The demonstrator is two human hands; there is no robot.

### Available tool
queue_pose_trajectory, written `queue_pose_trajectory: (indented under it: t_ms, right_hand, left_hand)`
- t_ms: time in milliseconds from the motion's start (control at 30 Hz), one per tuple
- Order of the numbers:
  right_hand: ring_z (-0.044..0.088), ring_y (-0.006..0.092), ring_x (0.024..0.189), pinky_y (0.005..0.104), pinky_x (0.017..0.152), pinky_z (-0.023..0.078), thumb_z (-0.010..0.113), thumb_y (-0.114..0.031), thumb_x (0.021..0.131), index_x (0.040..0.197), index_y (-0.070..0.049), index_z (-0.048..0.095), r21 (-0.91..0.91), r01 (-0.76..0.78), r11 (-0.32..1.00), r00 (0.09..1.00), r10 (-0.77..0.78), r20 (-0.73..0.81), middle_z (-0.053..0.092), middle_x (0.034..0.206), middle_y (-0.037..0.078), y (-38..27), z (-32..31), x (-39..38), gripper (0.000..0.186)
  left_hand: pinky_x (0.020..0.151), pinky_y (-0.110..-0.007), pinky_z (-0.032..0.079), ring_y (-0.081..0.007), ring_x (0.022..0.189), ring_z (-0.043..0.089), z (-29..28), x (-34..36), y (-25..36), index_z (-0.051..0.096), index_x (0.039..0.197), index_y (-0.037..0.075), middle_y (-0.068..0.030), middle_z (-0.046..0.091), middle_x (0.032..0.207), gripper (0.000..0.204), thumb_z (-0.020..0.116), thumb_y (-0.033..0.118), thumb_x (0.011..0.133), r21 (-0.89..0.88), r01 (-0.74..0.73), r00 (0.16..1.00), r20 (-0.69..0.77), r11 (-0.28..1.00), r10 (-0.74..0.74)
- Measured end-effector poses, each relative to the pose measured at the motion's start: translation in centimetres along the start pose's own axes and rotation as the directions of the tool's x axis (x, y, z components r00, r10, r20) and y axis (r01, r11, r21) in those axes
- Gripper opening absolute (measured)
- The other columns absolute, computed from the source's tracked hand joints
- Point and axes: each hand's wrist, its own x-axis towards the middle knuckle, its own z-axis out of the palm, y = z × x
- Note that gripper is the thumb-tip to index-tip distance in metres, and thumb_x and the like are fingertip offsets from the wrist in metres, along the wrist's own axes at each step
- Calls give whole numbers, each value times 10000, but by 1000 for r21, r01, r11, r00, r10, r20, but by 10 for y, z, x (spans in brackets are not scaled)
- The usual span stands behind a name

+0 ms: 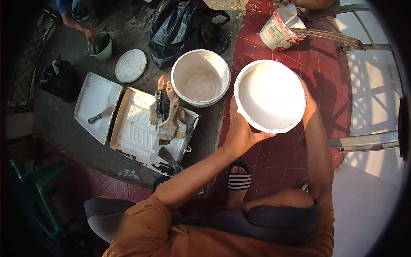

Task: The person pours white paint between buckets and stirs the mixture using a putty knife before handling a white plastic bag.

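Between my two hands I hold up a white bucket (236, 92) with pale white paint inside, its open top facing up at me. My left hand (239, 128) is wrapped round its lower left side, the thumb underneath. On the far side from it, my right hand (310, 103) grips the right wall, its fingers partly hidden. Just left of the held bucket, a second white bucket (174, 83) stands on the grey concrete, whitish residue on its bottom. Several paintbrushes (168, 124) lie over a paint-smeared roller tray (128, 141) nearby.
A shallow white tray (87, 92) holds a scraper-like tool (101, 115). Beyond are a round lid (131, 66) and black plastic bags (173, 30). At far left, another person's hand (89, 35) reaches into a green bucket (105, 52). Far right, another person's hand is at a labelled bucket (274, 34). Metal rails (366, 141) stand right.
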Motion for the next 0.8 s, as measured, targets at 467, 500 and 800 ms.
queue_pose_trajectory:
  t_ms: [467,500,800]
  right_hand:
    - [666,104,864,299,768,562,577,-395,990,1151,-75,686,-243,-99,965,988,67,-139,710,988,18,-45,103,-2,374]
    - [663,101,852,298,765,561,566,-391,994,1139,-73,686,-317,-106,942,966,23,-256,705,968,15,-47,115,-7,369]
    - [663,109,877,300,790,556,491,-417,1018,1212,-58,639,-490,-80,868,991,17,-132,696,1062,44,-51,128,6,434]
  left_hand:
    - [1134,-465,331,-384,1350,346,-18,11,-6,149,1482,-41,-241,273,1422,1242,932,448,651,-107,48,990,-124,993,-61]
    - [1134,-463,331,-381,1349,349,-18,11,-7,137,1484,-41,-242,276,1420,1241,928,446,661,-119,59,990,-121,991,-73]
    - [1148,-454,312,-379,1359,338,-24,14,-6,123,1485,-51,-247,271,1422,1232,920,436,682,-217,55,984,-152,975,-89]
